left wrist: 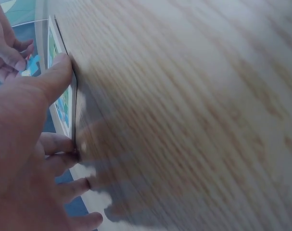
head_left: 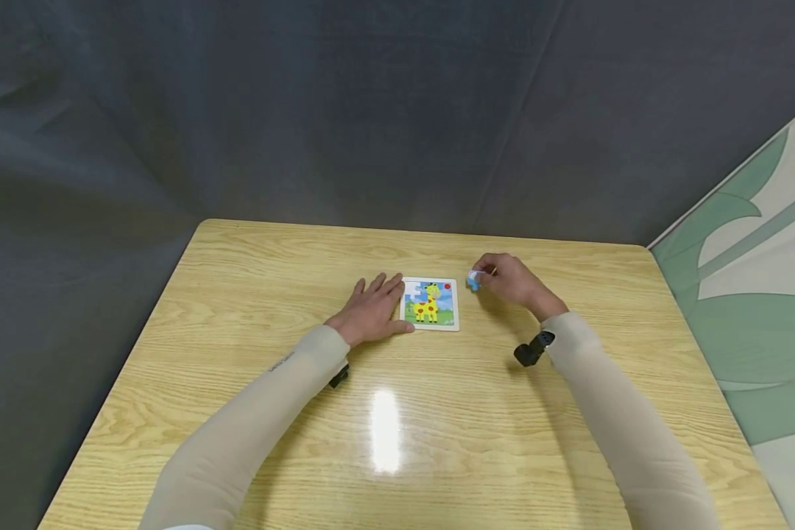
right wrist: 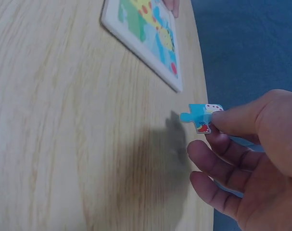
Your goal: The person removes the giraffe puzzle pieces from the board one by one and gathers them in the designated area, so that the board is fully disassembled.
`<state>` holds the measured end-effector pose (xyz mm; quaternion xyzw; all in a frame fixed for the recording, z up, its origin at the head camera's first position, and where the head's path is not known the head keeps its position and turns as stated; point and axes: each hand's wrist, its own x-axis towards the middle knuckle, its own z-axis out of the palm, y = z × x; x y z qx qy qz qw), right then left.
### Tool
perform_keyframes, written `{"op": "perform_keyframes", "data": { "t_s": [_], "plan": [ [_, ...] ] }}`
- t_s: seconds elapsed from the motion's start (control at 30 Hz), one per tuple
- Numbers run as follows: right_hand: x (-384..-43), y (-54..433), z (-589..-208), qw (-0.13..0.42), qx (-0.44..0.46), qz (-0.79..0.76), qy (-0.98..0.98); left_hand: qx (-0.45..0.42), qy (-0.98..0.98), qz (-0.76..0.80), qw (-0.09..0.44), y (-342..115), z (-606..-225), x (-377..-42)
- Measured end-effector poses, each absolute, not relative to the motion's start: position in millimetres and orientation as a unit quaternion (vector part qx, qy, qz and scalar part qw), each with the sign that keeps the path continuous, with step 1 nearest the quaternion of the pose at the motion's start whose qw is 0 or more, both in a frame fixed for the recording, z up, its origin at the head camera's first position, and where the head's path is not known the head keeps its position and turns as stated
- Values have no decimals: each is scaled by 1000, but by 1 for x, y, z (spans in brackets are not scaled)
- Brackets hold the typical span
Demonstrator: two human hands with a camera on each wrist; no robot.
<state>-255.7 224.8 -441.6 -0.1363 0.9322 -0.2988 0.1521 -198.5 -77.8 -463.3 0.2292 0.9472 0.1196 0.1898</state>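
Observation:
A giraffe jigsaw puzzle [head_left: 429, 303] in a white frame lies flat on the table, with a bare white gap at its upper left. My left hand [head_left: 373, 309] rests at the puzzle's left side, fingers spread and straight; its thumb touches the lower edge. Just right of the puzzle, my right hand [head_left: 511, 280] pinches a blue puzzle piece [right wrist: 199, 117] between thumb and index finger, above the table. White and red patches show on that piece in the right wrist view. The other right fingers are loosely bent.
The wooden table [head_left: 271, 258] has light grain and a bright glare spot in front of the puzzle. A dark cloth [head_left: 371, 110] hangs behind its far edge. On the right stands a green and white patterned panel [head_left: 755, 309].

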Motion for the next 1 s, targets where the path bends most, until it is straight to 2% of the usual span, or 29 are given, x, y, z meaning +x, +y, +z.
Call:
{"op": "perform_keyframes", "data": {
  "t_s": [0.3, 1.0],
  "plan": [
    [-257, 229, -449, 165, -134, -285, 935, 224, 947, 128, 191, -80, -466, -199],
    [-257, 225, -461, 119, -135, -233, 956, 229, 948, 120, 184, -77, -463, -200]
  ]
}}
